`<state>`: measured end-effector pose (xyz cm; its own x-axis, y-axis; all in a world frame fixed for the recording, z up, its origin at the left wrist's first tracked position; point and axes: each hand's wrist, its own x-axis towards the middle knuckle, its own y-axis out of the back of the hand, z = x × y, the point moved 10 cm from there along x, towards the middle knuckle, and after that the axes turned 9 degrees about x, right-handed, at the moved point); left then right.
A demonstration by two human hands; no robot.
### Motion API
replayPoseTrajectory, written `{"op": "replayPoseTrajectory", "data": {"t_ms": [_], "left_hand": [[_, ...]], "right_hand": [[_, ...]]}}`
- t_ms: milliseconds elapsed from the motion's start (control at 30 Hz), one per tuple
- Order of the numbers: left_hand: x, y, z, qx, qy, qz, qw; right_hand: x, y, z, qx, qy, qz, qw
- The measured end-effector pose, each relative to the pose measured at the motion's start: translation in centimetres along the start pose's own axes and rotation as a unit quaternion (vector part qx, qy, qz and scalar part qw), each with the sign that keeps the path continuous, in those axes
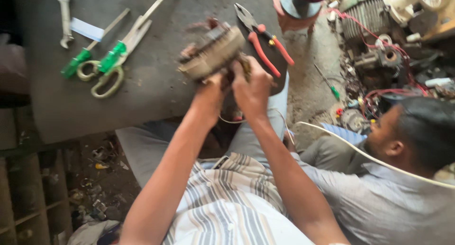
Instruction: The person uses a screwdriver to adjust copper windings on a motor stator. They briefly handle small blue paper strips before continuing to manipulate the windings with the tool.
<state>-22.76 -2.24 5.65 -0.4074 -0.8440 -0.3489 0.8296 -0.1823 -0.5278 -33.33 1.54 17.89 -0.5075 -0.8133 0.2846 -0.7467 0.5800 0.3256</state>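
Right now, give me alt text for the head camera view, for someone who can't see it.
Both hands, left and right, grip a worn motor winding over a dark workbench. Red-handled pliers, scissors and a green screwdriver lie nearby; another person sits alongside.

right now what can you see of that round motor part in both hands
The motor part is a blurred, ring-shaped metal stack, greyish-tan with brown windings at its ends. It is tilted, held above the dark table. The left hand and the right hand grip it from below. Red-handled pliers lie just beside it.
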Motion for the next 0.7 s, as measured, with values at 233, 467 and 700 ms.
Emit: {"op": "replayPoseTrajectory", "data": {"t_ms": [233,467,700], "left_hand": [[-0.1,1.8,-0.6,0.017,0.025,0.035,0.999],[0.0,1.2,3.8,0.019,0.018,-0.003,1.0],[0.0,0.6,6.5,0.01,-0.069,-0.06,0.996]], "right_hand": [[-0.3,-1.3,2.9,0.129,-0.126,-0.066,0.981],[1.7,-2.2,-1.0,0.069,-0.093,-0.071,0.991],[2.0,-2.1,-5.6,-0.004,0.023,-0.104,0.994]]}}
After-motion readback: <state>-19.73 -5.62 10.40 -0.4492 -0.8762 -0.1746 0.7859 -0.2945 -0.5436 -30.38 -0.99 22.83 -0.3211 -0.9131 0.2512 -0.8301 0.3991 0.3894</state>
